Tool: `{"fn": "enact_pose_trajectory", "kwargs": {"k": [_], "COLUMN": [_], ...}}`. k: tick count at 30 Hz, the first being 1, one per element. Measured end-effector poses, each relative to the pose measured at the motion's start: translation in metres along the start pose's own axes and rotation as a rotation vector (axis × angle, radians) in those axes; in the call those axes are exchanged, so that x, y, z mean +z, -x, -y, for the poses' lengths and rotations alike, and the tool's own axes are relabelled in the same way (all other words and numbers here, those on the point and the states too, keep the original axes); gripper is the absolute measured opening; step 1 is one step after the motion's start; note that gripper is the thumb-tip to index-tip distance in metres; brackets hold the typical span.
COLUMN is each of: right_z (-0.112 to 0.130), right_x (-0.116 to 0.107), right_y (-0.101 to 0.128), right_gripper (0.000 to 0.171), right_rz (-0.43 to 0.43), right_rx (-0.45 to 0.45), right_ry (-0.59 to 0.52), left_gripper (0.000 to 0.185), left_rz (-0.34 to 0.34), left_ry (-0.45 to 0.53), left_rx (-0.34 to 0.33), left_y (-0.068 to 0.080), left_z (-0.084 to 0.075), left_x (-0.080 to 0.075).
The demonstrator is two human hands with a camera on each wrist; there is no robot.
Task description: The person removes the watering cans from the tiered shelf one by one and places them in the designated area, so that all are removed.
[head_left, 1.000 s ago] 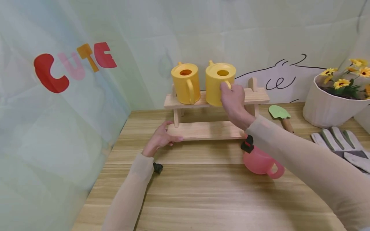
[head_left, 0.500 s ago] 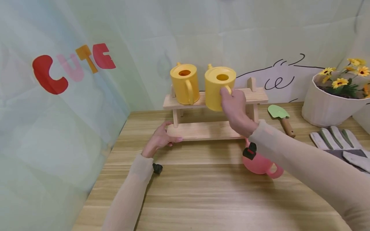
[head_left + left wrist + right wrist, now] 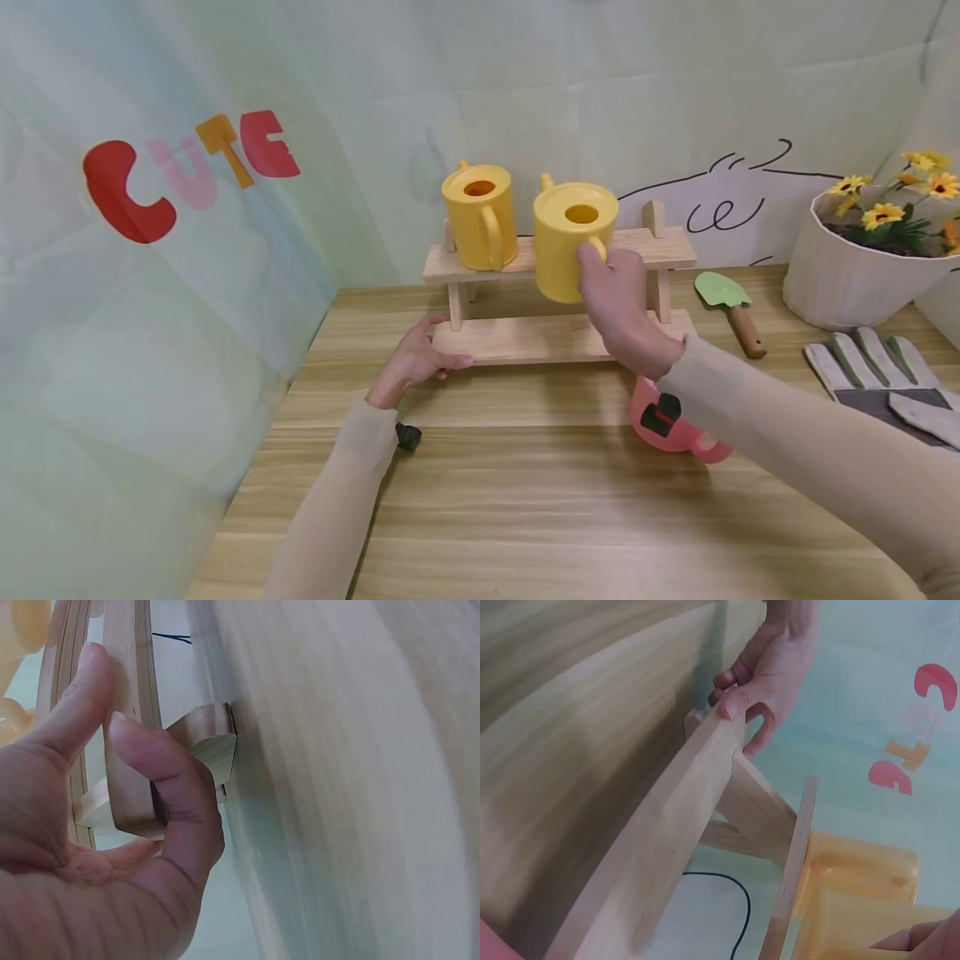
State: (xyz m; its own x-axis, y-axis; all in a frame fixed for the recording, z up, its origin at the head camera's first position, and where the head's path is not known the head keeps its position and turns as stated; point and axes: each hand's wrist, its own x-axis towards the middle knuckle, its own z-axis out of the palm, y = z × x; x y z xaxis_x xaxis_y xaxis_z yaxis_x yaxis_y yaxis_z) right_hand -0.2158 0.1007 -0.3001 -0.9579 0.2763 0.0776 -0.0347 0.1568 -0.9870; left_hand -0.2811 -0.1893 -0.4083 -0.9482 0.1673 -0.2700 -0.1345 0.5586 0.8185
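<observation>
While the right hand (image 3: 617,287) reaches forward with fingers curled round its handle, the can (image 3: 572,242) stands upright, spout pointing away, just off the rack's (image 3: 660,248) top shelf. Left hand (image 3: 417,358) pinches the lower shelf's end.

Left wrist view: thumb and fingers (image 3: 169,787) clasp the shelf edge.

Right wrist view: only blurred yellow can (image 3: 855,900) edges show.
</observation>
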Motion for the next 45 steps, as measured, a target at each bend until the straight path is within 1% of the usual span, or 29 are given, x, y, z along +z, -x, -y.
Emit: {"fn": "enact_pose_trajectory", "kwargs": {"k": [8, 15, 22, 27, 34, 41, 45], "right_z": [-0.002, -0.006, -0.011, -0.013, -0.018, -0.027, -0.031], "right_x": [-0.005, -0.009, -0.011, -0.012, -0.017, -0.021, -0.024], "right_y": [0.014, 0.025, 0.036, 0.045, 0.054, 0.062, 0.068], "right_gripper": [0.037, 0.033, 0.035, 0.035, 0.035, 0.036, 0.034], "right_rz": [0.011, 0.018, 0.046, 0.043, 0.046, 0.052, 0.051], "right_rx": [-0.011, -0.018, 0.005, 0.018, 0.045, 0.027, 0.041], "right_ry": [0.013, 0.011, 0.016, 0.004, 0.051, 0.078, 0.076], "left_gripper": [0.104, 0.104, 0.105, 0.105, 0.104, 0.104, 0.105], "left_rz": [0.000, -0.001, 0.001, 0.001, 0.003, 0.009, 0.011], "left_ry": [-0.002, -0.006, -0.013, -0.018, -0.002, 0.006, 0.004], "left_rx": [0.001, -0.001, -0.002, 0.005, -0.002, -0.001, -0.006], "left_y": [0.000, 0.000, -0.001, -0.001, -0.001, -0.002, -0.003], "left_z": [-0.001, -0.001, 0.001, 0.001, 0.000, 0.001, 0.001], "left_x": [0.000, 0.000, -0.001, -0.001, 0.000, 0.000, 0.000]}}
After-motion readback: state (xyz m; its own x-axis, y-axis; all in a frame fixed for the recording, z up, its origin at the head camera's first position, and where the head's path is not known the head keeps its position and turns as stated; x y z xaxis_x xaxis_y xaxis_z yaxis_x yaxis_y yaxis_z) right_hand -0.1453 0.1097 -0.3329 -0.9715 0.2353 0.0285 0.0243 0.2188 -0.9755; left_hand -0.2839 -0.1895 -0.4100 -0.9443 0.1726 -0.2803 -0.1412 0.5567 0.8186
